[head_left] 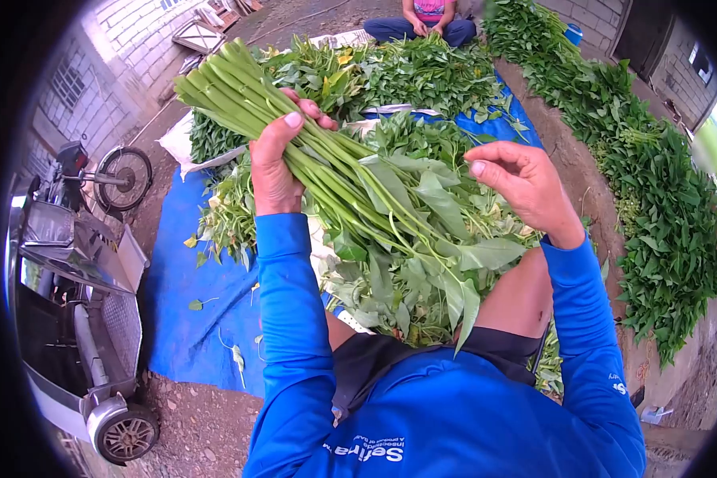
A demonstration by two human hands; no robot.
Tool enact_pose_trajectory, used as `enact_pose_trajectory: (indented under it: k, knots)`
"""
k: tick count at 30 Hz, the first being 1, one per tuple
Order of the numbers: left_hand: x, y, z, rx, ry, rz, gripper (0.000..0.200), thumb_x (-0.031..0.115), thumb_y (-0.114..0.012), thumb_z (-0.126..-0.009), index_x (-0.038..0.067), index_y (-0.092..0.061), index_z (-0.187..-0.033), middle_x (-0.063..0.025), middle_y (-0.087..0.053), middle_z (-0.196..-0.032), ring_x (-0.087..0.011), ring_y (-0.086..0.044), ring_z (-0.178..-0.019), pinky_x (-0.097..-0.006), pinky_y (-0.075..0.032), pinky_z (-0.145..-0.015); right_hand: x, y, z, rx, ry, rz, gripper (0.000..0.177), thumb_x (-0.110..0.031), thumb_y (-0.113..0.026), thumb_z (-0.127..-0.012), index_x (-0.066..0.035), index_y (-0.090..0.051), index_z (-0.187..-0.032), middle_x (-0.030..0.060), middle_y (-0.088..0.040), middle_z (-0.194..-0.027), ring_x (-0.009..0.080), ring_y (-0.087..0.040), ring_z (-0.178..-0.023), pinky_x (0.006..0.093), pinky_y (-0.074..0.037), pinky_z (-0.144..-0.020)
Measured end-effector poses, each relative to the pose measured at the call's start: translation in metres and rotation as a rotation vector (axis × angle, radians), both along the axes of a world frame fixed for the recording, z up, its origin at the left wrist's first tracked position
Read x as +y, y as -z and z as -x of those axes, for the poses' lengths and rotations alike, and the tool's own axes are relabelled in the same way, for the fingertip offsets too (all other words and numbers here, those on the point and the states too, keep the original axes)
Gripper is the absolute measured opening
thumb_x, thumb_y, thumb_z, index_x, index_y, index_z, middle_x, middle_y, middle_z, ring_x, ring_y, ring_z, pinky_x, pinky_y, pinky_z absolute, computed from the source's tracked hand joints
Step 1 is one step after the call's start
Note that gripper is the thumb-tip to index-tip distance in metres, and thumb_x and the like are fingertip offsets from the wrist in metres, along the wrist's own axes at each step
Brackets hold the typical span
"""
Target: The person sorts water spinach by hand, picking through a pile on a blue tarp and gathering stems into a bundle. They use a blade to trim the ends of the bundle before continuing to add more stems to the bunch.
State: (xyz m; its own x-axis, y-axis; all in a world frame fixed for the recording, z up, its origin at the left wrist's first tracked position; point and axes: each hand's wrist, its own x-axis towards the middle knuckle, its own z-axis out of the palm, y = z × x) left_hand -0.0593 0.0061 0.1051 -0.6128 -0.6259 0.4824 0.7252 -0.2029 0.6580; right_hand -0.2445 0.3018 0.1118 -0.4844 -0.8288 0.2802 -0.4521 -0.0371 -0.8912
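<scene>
My left hand is closed around a thick bunch of water spinach. Its cut, pale green stem ends point up and to the left. Broad leaves hang from the other end over my lap. To the right of the bunch, my right hand is raised with loosely curled fingers, thumb tip close below the index fingertip. Nothing shows between them. Below the bunch, a heap of loose leafy greens lies between my legs.
A blue tarp with scattered leaves spreads to the left. More greens are piled ahead, where another person sits. A long row of greens runs along the right. A motorcycle with a sidecar stands at left.
</scene>
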Motion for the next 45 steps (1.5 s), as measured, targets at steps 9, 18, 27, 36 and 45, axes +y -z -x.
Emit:
enact_pose_trajectory:
  k: [9, 18, 27, 36, 45]
  knots:
    - [-0.049, -0.146, -0.124, -0.262, -0.210, 0.501, 0.046, 0.015, -0.074, -0.086, -0.002, -0.063, -0.127, -0.0131, -0.070, -0.103, -0.0269, -0.073, -0.090, -0.0418, -0.065, -0.087, 0.046, 0.069, -0.007, -0.269, 0.030, -0.082, 0.020, -0.015, -0.076, -0.103, 0.000, -0.078, -0.116, -0.0015, -0.073, -0.095, 0.0056, -0.064, -0.088, 0.0237, -0.052, -0.079]
    - [-0.028, -0.140, -0.110, -0.311, -0.095, 0.359, 0.044, 0.017, -0.073, -0.089, -0.001, -0.062, -0.127, -0.0131, -0.070, -0.103, -0.0281, -0.074, -0.090, -0.0429, -0.065, -0.084, -0.091, -0.043, -0.128, -0.227, -0.352, 0.455, 0.012, -0.004, -0.071, -0.100, 0.003, -0.076, -0.109, 0.0025, -0.075, -0.094, 0.0078, -0.066, -0.085, 0.0263, -0.055, -0.077]
    - [0.006, -0.084, -0.047, -0.057, 0.111, 0.150, 0.051, 0.023, -0.074, -0.090, 0.000, -0.059, -0.133, -0.0156, -0.070, -0.109, -0.0277, -0.072, -0.097, -0.0422, -0.063, -0.090, -0.111, -0.086, -0.127, 0.210, -0.092, 0.426, 0.023, -0.015, -0.069, -0.092, 0.005, -0.076, -0.103, 0.0232, -0.076, -0.090, 0.0371, -0.076, -0.083, 0.0438, -0.059, -0.077]
    - [0.011, -0.051, -0.015, -0.023, 0.131, 0.100, 0.055, 0.025, -0.079, -0.095, -0.002, -0.059, -0.138, -0.0176, -0.072, -0.115, -0.0269, -0.075, -0.100, -0.0399, -0.065, -0.090, -0.104, -0.077, -0.119, 0.452, 0.102, 0.425, 0.024, -0.005, -0.066, -0.090, 0.000, -0.070, -0.113, 0.0218, -0.072, -0.093, 0.0414, -0.072, -0.086, 0.0514, -0.057, -0.078]
    - [0.015, -0.037, -0.012, -0.069, 0.109, 0.142, 0.063, 0.024, -0.079, -0.095, -0.002, -0.053, -0.145, -0.0186, -0.070, -0.120, -0.0261, -0.073, -0.107, -0.0403, -0.065, -0.095, -0.103, -0.043, -0.124, 0.402, 0.195, 0.607, 0.031, 0.003, -0.073, -0.087, -0.003, -0.070, -0.117, 0.0147, -0.067, -0.095, 0.0352, -0.070, -0.084, 0.0450, -0.059, -0.074]
